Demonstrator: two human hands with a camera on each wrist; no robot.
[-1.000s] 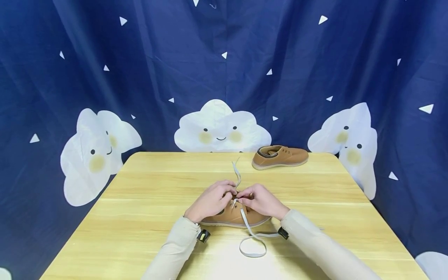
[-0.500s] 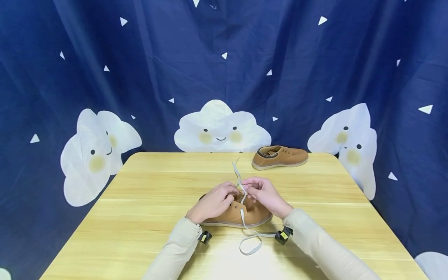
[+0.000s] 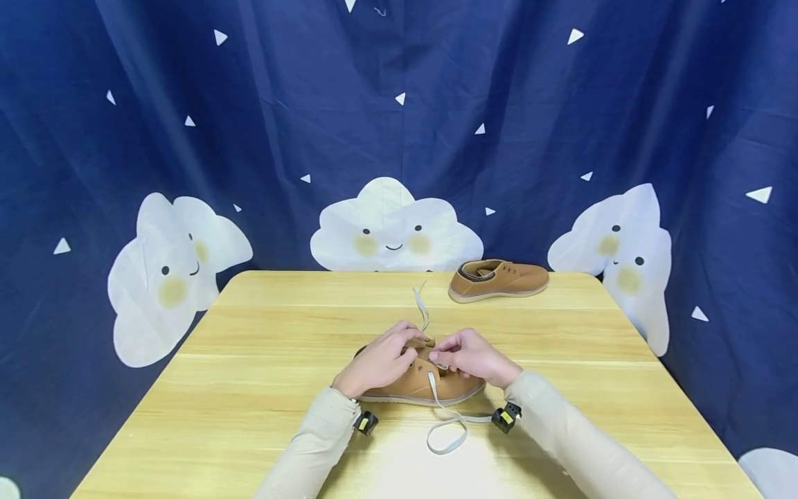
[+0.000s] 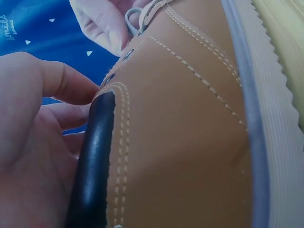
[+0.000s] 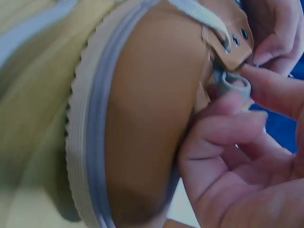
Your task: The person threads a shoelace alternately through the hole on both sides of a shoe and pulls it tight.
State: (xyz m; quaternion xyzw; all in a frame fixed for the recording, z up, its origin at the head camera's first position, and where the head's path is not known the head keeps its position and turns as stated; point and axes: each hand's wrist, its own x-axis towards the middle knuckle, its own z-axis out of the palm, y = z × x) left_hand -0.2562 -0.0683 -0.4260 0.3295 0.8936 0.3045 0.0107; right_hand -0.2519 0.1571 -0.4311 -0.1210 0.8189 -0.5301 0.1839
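A tan lace-up shoe point(image 3: 405, 386) with a pale sole lies side-on near the table's middle. My left hand point(image 3: 382, 359) grips it at the opening; in the left wrist view, fingertips of my left hand point(image 4: 33, 114) meet the eyelet flap beside the dark collar. My right hand point(image 3: 472, 358) is at the lacing, its thumb and fingers pinching a grey shoelace. Close up in the right wrist view, the shoelace point(image 5: 204, 14) enters an eyelet, and a small bend of it sits by the fingertips of my right hand point(image 5: 232, 156). Fingers partly hide the tongue.
A second tan shoe point(image 3: 501, 281), with no lace seen in its eyelets, stands at the table's back right. One lace end point(image 3: 422, 308) stretches behind the worked shoe; a lace loop point(image 3: 445, 452) lies in front on the wooden table point(image 3: 249, 416). A blue curtain point(image 3: 399, 138) hangs behind.
My right hand rose with the shoelace above the shoe, then came back down to the lacing. The lace strand lifted half a second ago is now low by the flap. The left hand barely moved.
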